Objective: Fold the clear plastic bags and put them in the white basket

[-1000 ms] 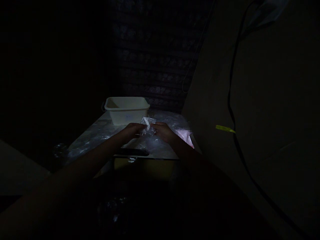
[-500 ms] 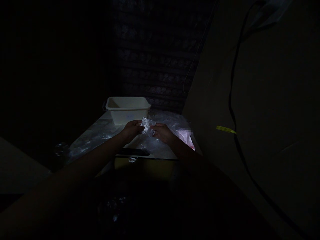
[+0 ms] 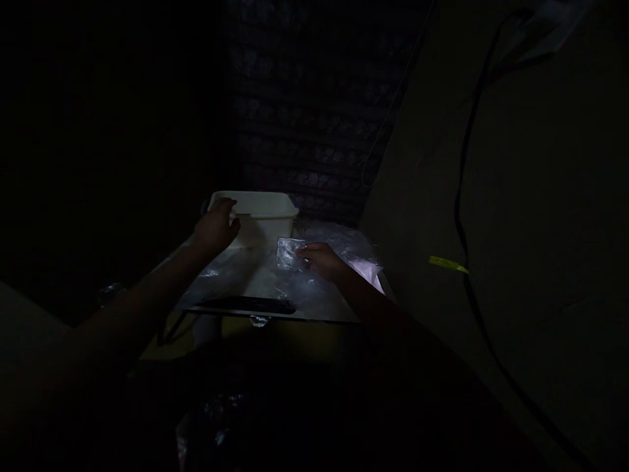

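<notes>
In dim light, my right hand (image 3: 322, 260) pinches one side of a small clear plastic packet (image 3: 287, 254) above the table. The packet is flat and roughly square; I cannot make out its contents. My left hand (image 3: 215, 228) is up at the near left rim of a white plastic tub (image 3: 270, 226), fingers apart and with nothing visible in them. Whether it touches the rim I cannot tell. Loose clear plastic (image 3: 339, 239) covers much of the table around both hands.
A dark, long object (image 3: 250, 304) lies along the front edge of the table (image 3: 260, 283). Pinkish-white material (image 3: 367, 270) is at the right edge. A black cable with a yellow tag (image 3: 447, 264) hangs down the right wall. Dark patterned material (image 3: 314, 154) rises behind the tub.
My left hand has let go of the packet and moved left and up to the tub. My right hand still holds the packet in nearly the same spot.
</notes>
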{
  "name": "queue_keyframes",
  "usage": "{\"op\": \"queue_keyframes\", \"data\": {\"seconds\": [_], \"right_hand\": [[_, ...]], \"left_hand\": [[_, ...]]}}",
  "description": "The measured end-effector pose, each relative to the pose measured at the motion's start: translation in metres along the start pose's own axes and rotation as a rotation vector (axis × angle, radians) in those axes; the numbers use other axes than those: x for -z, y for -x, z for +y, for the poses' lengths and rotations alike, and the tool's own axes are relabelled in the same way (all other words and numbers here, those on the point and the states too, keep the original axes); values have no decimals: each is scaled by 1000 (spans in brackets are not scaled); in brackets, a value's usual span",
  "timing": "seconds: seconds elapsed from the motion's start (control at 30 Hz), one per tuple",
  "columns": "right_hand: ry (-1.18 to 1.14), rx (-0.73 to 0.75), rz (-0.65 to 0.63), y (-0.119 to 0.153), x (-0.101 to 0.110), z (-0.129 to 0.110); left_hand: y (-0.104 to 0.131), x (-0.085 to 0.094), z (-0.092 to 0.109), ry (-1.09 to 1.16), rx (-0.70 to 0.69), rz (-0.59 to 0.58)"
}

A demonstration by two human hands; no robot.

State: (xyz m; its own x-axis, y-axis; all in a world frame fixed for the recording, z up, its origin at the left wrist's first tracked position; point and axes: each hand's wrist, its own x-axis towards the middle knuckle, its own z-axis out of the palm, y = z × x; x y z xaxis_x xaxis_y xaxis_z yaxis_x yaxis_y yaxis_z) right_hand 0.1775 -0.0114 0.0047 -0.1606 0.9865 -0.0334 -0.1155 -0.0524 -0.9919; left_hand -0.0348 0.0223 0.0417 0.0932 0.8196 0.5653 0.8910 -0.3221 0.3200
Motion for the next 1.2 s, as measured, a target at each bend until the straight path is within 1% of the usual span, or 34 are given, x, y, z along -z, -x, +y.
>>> {"op": "queue_keyframes", "data": {"seconds": [0.07,0.17,0.23,0.3,0.37,0.43,0.5,0.57,0.63,0.7,0.8,0.83,0.9,1.03,1.2], "right_hand": [[50,-24,-18,-3,-1,-6],[119,-53,-58,-10,-2,-15],[179,-38,-102,-18,-2,-22],[236,-2,-130,-27,-2,-29],[283,19,-140,-37,-5,-39],[363,62,-111,-48,-10,-51],[492,121,-103,-59,-17,-65],[671,198,-117,-70,-26,-78],[923,280,-138,-79,-37,-89],[1238,349,-199,-85,-52,-95],[1623,359,-326,-87,-77,-97],[1714,349,-373,-87,-86,-95],[1826,351,-445,-85,-102,-91],[1888,326,-574,-87,-126,-81],[1934,239,-673,-94,-142,-74]], "left_hand": [[-3,-1,-12,-167,-28,-40],[-4,-8,-24,-295,-54,-138],[-3,-12,-28,-320,-74,-174],[0,-13,-30,-324,-90,-185],[8,-13,-31,-321,-118,-182],[18,-11,-31,-320,-143,-164],[31,-9,-31,-334,-175,-178],[42,-7,-32,-359,-192,-195],[51,-5,-34,-386,-217,-218],[55,-4,-35,-404,-242,-233],[57,-2,-37,-401,-271,-225],[57,-2,-37,-400,-280,-221],[58,-1,-37,-405,-302,-219],[62,0,-36,-413,-334,-217],[61,0,-34,-418,-403,-163]]}}
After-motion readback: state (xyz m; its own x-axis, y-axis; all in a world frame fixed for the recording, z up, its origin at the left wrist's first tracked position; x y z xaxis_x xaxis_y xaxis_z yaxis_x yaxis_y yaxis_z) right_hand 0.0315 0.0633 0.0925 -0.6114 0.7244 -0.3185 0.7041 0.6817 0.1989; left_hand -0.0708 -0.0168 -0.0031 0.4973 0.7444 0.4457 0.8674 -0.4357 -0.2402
